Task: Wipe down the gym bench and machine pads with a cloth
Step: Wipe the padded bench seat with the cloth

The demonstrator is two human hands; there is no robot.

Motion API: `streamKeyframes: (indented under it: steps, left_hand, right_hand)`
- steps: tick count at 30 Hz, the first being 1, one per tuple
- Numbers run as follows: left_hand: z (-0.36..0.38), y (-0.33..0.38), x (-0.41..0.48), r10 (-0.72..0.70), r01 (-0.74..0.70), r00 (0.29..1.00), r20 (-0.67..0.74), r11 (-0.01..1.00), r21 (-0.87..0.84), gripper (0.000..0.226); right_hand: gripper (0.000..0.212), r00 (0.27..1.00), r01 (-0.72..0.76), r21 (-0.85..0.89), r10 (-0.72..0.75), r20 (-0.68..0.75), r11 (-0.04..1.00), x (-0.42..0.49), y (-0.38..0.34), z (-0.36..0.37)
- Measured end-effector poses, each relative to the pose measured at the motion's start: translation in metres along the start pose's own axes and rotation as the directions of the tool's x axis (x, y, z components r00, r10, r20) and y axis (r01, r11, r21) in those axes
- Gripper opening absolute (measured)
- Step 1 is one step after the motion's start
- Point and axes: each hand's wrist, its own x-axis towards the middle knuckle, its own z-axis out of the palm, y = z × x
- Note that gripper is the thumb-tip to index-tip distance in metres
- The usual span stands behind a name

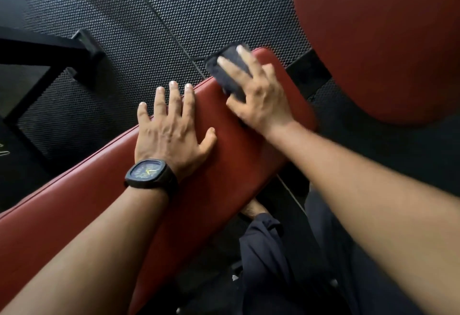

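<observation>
One red pad is seemingly mid-wipe, the cloth pressed under the spread right hand, the empty left hand laid flat beside it; another pad is judged not yet done.

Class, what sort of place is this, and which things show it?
Probably a gym: a long red padded bench, a second red pad beside it, and black studded rubber flooring.
</observation>
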Motion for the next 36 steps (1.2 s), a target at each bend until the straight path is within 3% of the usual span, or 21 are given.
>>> streamKeyframes:
  steps: [4,7,9,11,14,16,18,20,22,24,27,29,30,32,36]
  left_hand:
    - [-0.001,0.001,-0.002,0.0,0.0,1.0,-0.011,1.0,0.003,0.096]
    - [-0.001,0.001,-0.002,0.004,-0.004,1.0,-0.01,1.0,-0.005,0.095]
    - [-0.002,0.0,-0.002,0.004,-0.004,1.0,-0.012,1.0,-0.012,0.095]
    - [-0.002,0.001,-0.002,0.011,-0.011,1.0,-0.014,1.0,-0.018,0.095]
    - [0.0,0.001,-0.001,0.019,-0.019,1.0,-0.017,1.0,-0.019,0.095]
    - [0.002,0.0,0.0,0.029,-0.029,0.999,-0.026,0.999,-0.022,0.095]
    - [0.002,-0.001,-0.001,0.03,-0.031,0.999,-0.034,0.999,-0.023,0.094]
    - [0.003,-0.001,0.0,0.038,-0.038,0.999,-0.039,0.999,-0.017,0.094]
    - [0.002,-0.001,0.0,0.053,-0.053,0.998,-0.038,0.998,-0.018,0.094]
    - [0.001,-0.002,0.0,0.095,-0.096,0.995,-0.033,0.995,-0.006,0.096]
    - [0.001,-0.003,-0.001,0.194,-0.194,0.981,-0.02,0.981,0.021,0.1]
    - [0.001,-0.003,0.0,0.211,-0.21,0.977,-0.022,0.977,0.02,0.101]
    - [0.001,-0.003,0.001,0.212,-0.212,0.977,-0.026,0.977,0.021,0.101]
    - [0.002,-0.003,0.001,0.218,-0.217,0.975,-0.031,0.976,0.024,0.101]
    - [0.003,-0.003,0.002,0.238,-0.237,0.97,-0.044,0.971,0.014,0.1]
  right_hand:
    - [0.069,0.941,-0.333,-0.027,0.33,-0.07,0.943,0.015,0.024,0.001]
    - [0.067,0.777,-0.596,0.086,0.6,-0.192,0.799,0.004,0.018,0.01]
    - [0.065,0.693,-0.686,0.108,0.692,-0.203,0.719,-0.009,0.009,0.008]
    - [0.062,0.733,-0.654,0.07,0.654,-0.187,0.754,-0.033,-0.009,0.006]
    - [0.061,0.897,-0.405,0.102,0.417,-0.15,0.908,-0.059,-0.04,0.011]
    - [0.062,0.965,-0.237,0.115,0.247,-0.088,0.965,-0.042,-0.038,0.01]
    - [0.065,0.991,-0.134,0.058,0.135,-0.019,0.989,-0.008,-0.02,0.004]
    - [0.067,0.984,-0.162,-0.036,0.164,0.064,0.986,0.023,0.005,-0.007]
    - [0.068,0.945,-0.305,-0.072,0.311,0.101,0.95,0.034,0.023,-0.01]
    - [0.068,0.881,-0.471,-0.054,0.473,0.03,0.881,0.024,0.025,-0.009]
    - [0.066,0.693,-0.72,-0.018,0.715,-0.091,0.694,-0.007,0.017,-0.001]
    - [0.065,0.603,-0.794,-0.028,0.783,-0.15,0.607,-0.027,0.01,0.002]
    - [0.064,0.601,-0.795,-0.032,0.78,-0.173,0.605,-0.037,0.0,0.003]
    - [0.063,0.689,-0.713,-0.001,0.7,-0.185,0.701,-0.058,-0.03,0.009]
    - [0.063,0.934,-0.343,0.005,0.341,-0.103,0.939,-0.065,-0.056,0.013]
